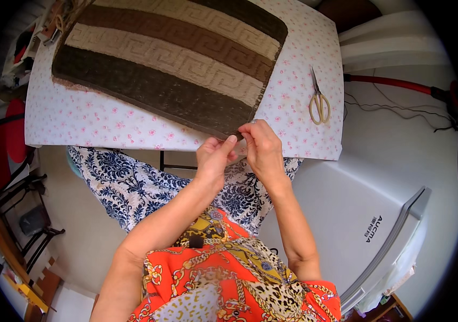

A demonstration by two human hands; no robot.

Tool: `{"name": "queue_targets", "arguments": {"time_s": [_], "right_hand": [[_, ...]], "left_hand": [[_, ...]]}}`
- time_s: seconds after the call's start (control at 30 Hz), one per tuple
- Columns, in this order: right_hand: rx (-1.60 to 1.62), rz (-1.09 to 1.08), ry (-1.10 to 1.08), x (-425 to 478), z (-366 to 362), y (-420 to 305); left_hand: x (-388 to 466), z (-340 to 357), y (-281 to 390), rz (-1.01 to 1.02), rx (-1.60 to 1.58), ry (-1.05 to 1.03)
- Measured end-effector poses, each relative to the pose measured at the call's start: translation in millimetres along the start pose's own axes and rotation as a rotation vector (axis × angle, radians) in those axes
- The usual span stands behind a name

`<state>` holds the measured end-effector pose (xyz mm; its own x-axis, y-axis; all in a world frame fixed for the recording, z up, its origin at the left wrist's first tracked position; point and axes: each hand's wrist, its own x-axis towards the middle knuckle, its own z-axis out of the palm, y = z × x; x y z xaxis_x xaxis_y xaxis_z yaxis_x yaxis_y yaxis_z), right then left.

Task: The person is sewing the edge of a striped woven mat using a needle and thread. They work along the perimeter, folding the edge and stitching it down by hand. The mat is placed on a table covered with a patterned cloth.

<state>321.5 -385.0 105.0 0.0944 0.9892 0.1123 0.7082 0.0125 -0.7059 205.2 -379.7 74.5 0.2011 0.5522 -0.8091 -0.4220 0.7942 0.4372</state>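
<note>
A brown and beige striped mat (164,76) with a raised key pattern lies on a table with a floral cloth (132,129). My left hand (216,157) grips the mat's near right corner between thumb and fingers. Right beside it, my right hand (262,145) has thumb and fingertips pinched together at the same corner; whether a needle or thread is between them is too small to tell. A ring shows on one of its fingers. To the right on the cloth lies a pair of scissors (320,106) with pale yellow handles, blades pointing away.
A silver-grey Aucma appliance (333,209) stands at the lower right, close to the table. Black cables (398,108) and a red tube (390,82) are beyond the table's right edge. A red chair (3,149) stands at the left. My lap is under the table's near edge.
</note>
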Motion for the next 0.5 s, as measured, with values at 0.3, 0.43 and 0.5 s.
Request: {"name": "queue_targets", "arguments": {"time_s": [0.3, 0.43, 0.5], "right_hand": [[-0.002, 0.078, 0.022, 0, 7, 4], [-0.121, -0.01, 0.041, 2, 3, 1], [-0.13, -0.024, 0.181, 1, -4, 2]], "left_hand": [[4, -4, -1, -0.028, 0.007, -0.038], [0, -4, 7, -0.072, 0.036, -0.062], [-2, -1, 12, -0.084, -0.017, -0.065]]}}
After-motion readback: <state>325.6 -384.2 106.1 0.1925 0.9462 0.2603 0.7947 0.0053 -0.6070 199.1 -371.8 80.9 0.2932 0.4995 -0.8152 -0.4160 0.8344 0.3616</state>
